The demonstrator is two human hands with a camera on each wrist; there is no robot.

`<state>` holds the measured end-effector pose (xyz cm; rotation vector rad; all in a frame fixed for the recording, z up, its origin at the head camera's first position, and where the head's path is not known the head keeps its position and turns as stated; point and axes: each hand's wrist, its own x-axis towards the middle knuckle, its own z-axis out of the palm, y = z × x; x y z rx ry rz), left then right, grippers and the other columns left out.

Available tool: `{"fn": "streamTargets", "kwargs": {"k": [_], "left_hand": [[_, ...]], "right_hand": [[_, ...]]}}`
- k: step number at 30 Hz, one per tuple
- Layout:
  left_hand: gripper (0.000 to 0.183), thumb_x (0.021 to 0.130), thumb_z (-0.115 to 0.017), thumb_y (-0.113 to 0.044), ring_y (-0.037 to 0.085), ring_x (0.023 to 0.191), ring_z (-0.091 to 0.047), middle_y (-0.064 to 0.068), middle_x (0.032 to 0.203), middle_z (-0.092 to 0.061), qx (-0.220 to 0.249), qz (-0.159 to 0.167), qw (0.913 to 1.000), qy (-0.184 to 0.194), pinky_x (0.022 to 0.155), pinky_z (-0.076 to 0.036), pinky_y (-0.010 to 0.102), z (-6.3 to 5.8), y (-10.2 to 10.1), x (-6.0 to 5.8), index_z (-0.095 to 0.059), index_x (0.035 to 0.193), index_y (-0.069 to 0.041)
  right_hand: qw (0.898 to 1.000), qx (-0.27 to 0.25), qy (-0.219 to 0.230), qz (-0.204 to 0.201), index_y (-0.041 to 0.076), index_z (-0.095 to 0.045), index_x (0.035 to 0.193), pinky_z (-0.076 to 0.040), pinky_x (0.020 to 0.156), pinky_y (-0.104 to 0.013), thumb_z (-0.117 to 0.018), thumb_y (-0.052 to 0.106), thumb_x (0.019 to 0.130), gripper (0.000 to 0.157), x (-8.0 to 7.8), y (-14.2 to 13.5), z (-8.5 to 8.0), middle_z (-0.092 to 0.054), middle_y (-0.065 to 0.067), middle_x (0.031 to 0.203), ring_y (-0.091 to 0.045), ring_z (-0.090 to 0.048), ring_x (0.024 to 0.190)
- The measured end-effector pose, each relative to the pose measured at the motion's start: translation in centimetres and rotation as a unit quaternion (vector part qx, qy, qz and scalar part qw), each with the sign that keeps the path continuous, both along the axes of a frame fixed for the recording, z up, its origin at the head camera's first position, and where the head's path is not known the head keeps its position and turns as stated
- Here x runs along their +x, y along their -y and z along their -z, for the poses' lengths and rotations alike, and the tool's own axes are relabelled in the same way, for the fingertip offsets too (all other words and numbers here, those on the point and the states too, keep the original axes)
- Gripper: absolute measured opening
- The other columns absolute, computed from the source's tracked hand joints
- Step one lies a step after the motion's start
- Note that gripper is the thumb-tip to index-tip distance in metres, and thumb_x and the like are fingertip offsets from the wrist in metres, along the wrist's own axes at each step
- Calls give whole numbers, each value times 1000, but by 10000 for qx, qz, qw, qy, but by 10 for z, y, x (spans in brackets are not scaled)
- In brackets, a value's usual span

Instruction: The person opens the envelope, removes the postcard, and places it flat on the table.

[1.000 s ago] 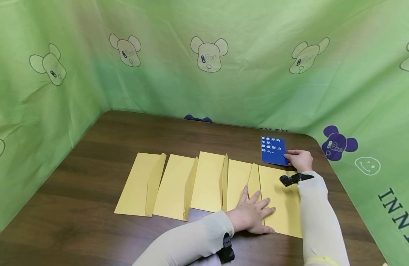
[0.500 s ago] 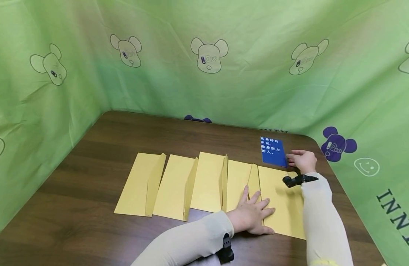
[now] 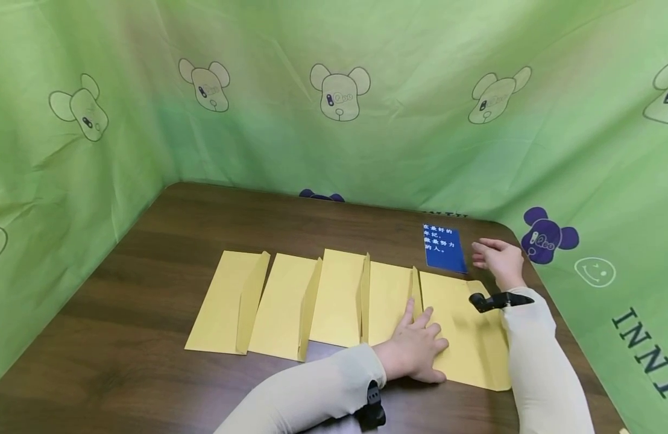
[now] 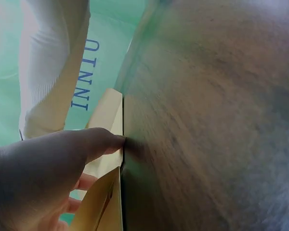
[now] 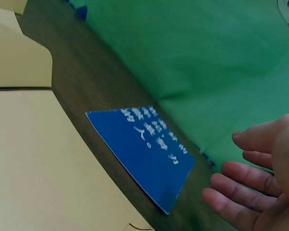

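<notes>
A blue card [image 3: 444,249] printed with white characters lies on the table behind the rightmost yellow envelope [image 3: 453,325]. Just right of the card, my right hand [image 3: 499,262] is held with loosely bent fingers and nothing between them; the right wrist view shows a gap between its fingertips and the card [image 5: 142,159]. My left hand [image 3: 418,346] rests with spread fingers across the rightmost envelope and the flap edge of the envelope [image 3: 390,301] to its left. In the left wrist view, the left thumb [image 4: 103,142] reaches the envelope's near edge at the tabletop.
Three more yellow envelopes, the left one [image 3: 220,307], the second [image 3: 280,307] and the third [image 3: 336,301], continue the row, their flaps partly raised on the right. The brown table [image 3: 122,337] is bounded by a green printed curtain [image 3: 269,138] at the back and sides.
My right hand has let go of the blue card and drawn away to the right. My left hand has shifted slightly, and the flap beneath it stands narrower.
</notes>
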<state>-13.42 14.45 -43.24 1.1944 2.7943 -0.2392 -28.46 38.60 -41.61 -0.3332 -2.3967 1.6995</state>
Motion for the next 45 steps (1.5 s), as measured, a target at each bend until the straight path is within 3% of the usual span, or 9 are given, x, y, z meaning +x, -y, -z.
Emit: {"fn": "streamTargets", "kwargs": {"k": [5,12,20,23,32,35,37,41,45], "left_hand": [[55,87,-48,-74,16,149,-16,-21,144,-43,5,56,10000,32,117,7,56,-2,-2,1,-51,136,-49],[71,89,-41,-77,16,151,-10,-18,157,-28,-48,217,9997,-86,118,3,56,-4,2,2,-34,151,-45],[80,90,-40,-74,17,152,-4,-13,162,-21,260,209,9991,-259,118,-2,54,-7,23,-2,-21,159,-36],[82,91,-40,-73,18,152,-3,-13,163,-18,392,227,9984,-330,118,-5,54,-7,31,-3,-17,160,-35],[78,95,-45,-60,23,152,-5,-7,165,-18,805,41,9964,-252,118,-8,57,-6,64,-11,-19,160,-26],[77,95,-46,-57,25,152,-7,-5,165,-19,854,-75,9959,-285,117,-10,58,-5,74,-16,-21,160,-23],[77,96,-47,-57,26,152,-7,-4,165,-19,855,-171,9958,-292,117,-11,59,-6,80,-19,-22,160,-22],[78,96,-46,-60,27,152,-7,-2,165,-20,826,-407,9956,-180,117,-10,59,-5,91,-24,-22,160,-22],[74,96,-46,-59,25,152,-8,0,164,-23,801,-647,9947,57,117,-9,57,-1,98,-27,-28,158,-21]], "right_hand": [[9953,-911,-313,-132,11,-62,104,-57,59,-24,-67,8,93,13,11,1,-5,-71,11,74,-8,-71,65],[9896,-1227,-658,-363,18,-66,106,-58,63,-28,-72,12,92,16,15,-9,3,-74,3,84,-13,-73,73],[9898,-1150,-689,-482,15,-61,114,-58,64,-25,-67,11,95,20,38,10,-7,-72,3,85,-11,-72,74],[9943,-615,-712,-494,7,-58,125,-58,67,-25,-64,14,97,30,45,20,-7,-71,7,87,-7,-71,77],[9944,-13,-714,-775,-8,-41,140,-55,72,-18,-62,11,98,51,68,50,-4,-64,15,91,3,-63,85],[9909,461,-721,-1039,-15,-31,143,-52,74,-15,-58,7,100,56,77,60,-3,-63,6,100,5,-59,88],[9877,737,-718,-1178,-15,-29,145,-49,76,-12,-57,4,100,56,84,67,-2,-63,-9,108,2,-58,94],[9732,1519,-691,-1582,-13,-31,146,-45,82,-15,-58,2,98,57,96,80,3,-54,-31,125,-23,-55,112],[9420,2359,-828,-2241,-12,-34,145,-48,91,-43,-62,8,97,59,107,91,10,-48,-33,134,-45,-45,123]]}}
